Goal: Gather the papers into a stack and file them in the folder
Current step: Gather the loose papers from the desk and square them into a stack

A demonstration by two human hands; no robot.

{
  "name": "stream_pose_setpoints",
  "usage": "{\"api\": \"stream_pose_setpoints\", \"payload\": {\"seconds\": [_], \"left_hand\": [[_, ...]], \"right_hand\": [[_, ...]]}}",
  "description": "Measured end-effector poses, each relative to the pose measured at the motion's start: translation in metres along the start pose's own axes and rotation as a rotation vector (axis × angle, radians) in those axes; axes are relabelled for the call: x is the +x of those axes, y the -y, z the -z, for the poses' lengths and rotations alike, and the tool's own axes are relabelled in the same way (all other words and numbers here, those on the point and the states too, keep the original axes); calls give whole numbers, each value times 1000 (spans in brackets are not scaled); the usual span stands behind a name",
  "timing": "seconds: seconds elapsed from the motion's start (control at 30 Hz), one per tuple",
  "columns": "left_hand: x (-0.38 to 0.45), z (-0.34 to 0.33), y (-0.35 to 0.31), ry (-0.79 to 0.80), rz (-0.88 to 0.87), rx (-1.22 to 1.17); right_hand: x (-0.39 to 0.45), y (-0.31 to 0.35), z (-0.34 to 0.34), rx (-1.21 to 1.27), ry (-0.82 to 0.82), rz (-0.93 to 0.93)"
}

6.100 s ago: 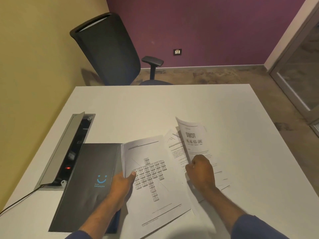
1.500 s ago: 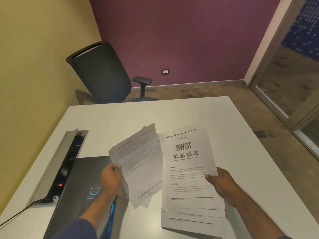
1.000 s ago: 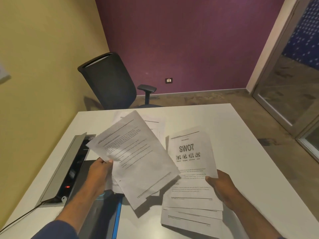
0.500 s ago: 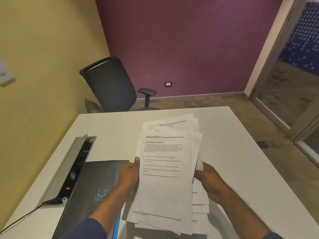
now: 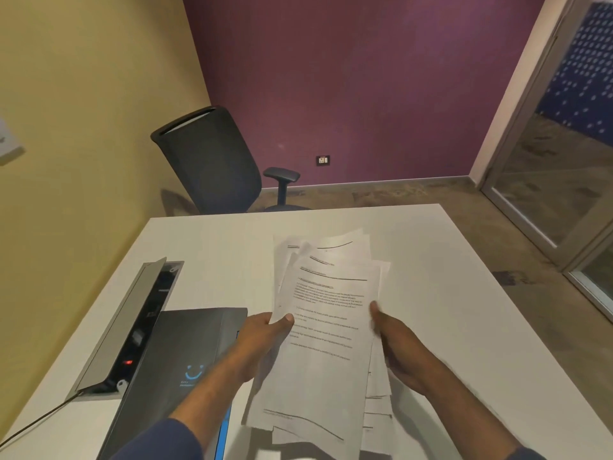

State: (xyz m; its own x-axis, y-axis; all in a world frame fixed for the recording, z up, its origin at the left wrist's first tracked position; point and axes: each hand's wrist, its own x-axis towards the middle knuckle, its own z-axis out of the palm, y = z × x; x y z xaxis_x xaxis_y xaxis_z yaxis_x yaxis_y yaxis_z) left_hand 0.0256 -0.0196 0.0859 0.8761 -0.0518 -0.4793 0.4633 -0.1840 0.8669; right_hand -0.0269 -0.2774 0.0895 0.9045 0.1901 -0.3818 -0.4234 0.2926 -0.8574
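A loose, uneven stack of printed white papers is held up above the white table, edges fanned at top and bottom. My left hand grips the stack's left edge, thumb on the top sheet. On the right edge my right hand holds the stack, its fingers behind the sheets. A dark grey folder with a blue smile logo lies shut on the table to the left, partly under my left forearm, with a blue edge showing near my sleeve.
An open cable box with a raised metal lid is set into the table at left, a cable trailing from it. A dark office chair stands beyond the far edge. Yellow wall left, glass door right.
The two separate bundles have been brought together into one stack held by both hands. Over the last half second the stack has tilted slightly and its sheets have shifted.
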Motion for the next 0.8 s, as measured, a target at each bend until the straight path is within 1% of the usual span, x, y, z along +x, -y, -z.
{"api": "stream_pose_setpoints", "payload": {"seconds": [0.03,0.1,0.17,0.2,0.27,0.37,0.47,0.53,0.67,0.73,0.8], "left_hand": [[1,2,-2,23,2,10],[2,6,-4,93,-13,60],[3,11,-6,137,-81,120],[3,11,-7,139,-126,140],[2,9,-7,91,-200,152],[0,4,-9,38,-291,45],[1,1,-13,22,-402,-58],[1,0,-16,23,-471,-86],[1,2,-26,-28,-579,84],[2,5,-30,-39,-610,138],[1,9,-32,-34,-639,185]], "right_hand": [[1,-2,-1,-92,-27,26],[5,-6,2,-230,-139,61],[6,-6,5,-310,-218,58],[6,-5,6,-330,-238,58],[7,1,6,-335,-270,76],[7,11,2,-366,-356,144],[6,20,-2,-394,-326,270],[5,25,-4,-404,-297,360],[5,28,-6,-438,-235,484],[6,28,-6,-444,-217,495],[7,27,-3,-498,-237,496]]}}
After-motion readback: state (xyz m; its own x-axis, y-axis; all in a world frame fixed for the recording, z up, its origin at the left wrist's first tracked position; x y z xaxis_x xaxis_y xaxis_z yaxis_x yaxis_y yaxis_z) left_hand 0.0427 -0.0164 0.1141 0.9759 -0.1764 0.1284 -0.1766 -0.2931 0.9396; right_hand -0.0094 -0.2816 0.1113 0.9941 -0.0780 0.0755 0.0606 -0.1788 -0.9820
